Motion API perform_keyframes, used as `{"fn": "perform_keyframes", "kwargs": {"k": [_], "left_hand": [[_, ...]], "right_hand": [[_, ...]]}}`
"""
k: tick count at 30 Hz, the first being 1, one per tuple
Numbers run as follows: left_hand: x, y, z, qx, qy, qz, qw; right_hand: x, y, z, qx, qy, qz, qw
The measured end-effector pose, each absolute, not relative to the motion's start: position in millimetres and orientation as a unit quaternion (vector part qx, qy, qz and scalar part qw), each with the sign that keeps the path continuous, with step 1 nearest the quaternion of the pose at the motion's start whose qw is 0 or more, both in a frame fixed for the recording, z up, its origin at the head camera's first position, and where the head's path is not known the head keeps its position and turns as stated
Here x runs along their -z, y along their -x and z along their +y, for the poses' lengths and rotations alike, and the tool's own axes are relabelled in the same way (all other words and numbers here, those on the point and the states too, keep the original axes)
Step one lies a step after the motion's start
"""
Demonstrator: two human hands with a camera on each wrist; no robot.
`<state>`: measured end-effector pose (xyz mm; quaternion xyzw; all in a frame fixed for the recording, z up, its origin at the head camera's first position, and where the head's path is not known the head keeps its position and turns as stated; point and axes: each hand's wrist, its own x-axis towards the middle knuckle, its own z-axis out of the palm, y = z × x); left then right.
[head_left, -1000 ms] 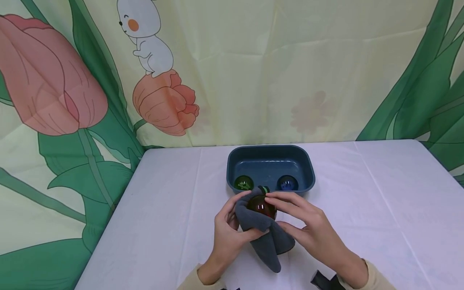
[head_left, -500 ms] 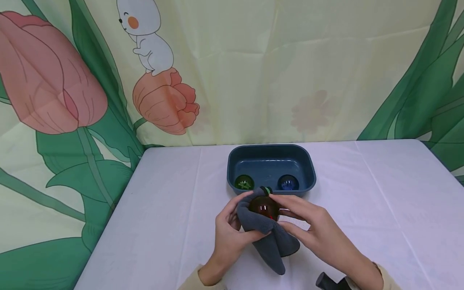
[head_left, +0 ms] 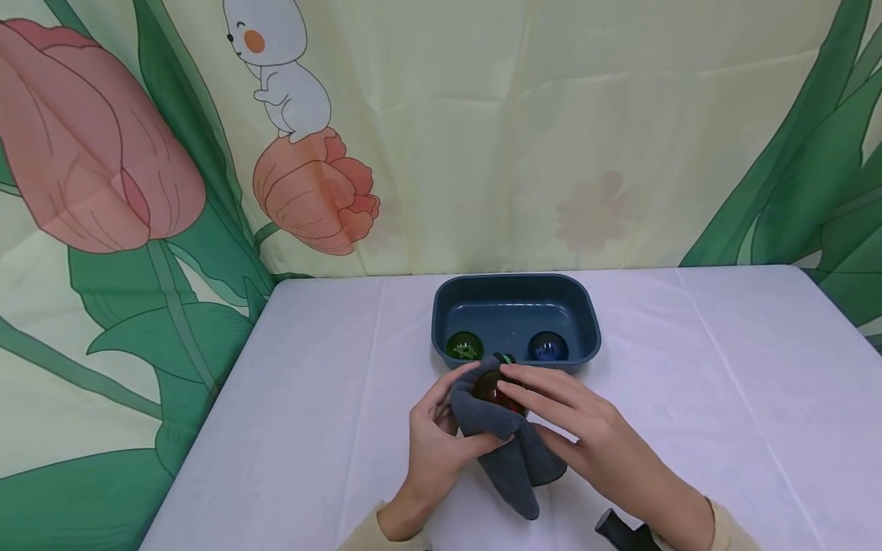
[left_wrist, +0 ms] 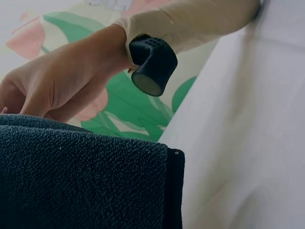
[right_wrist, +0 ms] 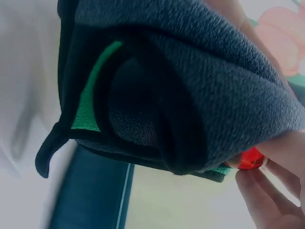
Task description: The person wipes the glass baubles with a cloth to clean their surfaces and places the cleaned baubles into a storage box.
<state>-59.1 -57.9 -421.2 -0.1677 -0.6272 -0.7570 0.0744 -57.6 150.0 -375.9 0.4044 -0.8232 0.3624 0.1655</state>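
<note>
A dark red see-through ball (head_left: 486,387) sits in a fold of a grey-blue terry cloth (head_left: 482,417). My left hand (head_left: 436,440) grips the cloth from the left, its thumb across the front and fingers behind. My right hand (head_left: 586,421) holds the ball's right side, fingertips over its top and thumb low near the cloth. In the right wrist view, a bright red bit of the ball (right_wrist: 251,158) shows between the fingers, below the cloth's dark-edged folds (right_wrist: 228,86). The cloth (left_wrist: 86,176) hides my left hand's fingers in the left wrist view.
Just beyond the hands stands a blue rectangular tray (head_left: 510,310) holding a green ball (head_left: 465,346) and a blue ball (head_left: 548,347). A white cloth covers the table (head_left: 331,398). A black camera (head_left: 623,529) is worn at the right wrist. Behind hangs a flowered curtain (head_left: 468,153).
My right hand's fingers have slid left over the top of the ball, covering more of it. The left hand and cloth have barely moved.
</note>
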Motion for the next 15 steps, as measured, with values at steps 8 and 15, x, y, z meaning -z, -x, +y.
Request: {"fn": "perform_keyframes", "kwargs": {"k": [8,15], "left_hand": [[420.6,57.2,-57.4,0.751,0.153,-0.639,0.070],[422.7,58.7,-58.3,0.738,0.181,-0.645,0.082]], "right_hand": [[375.9,53.5,149.9,-0.321,-0.390,-0.847,0.167],[372.9,52.7,147.0,-0.380,-0.338,-0.848,0.151]]}}
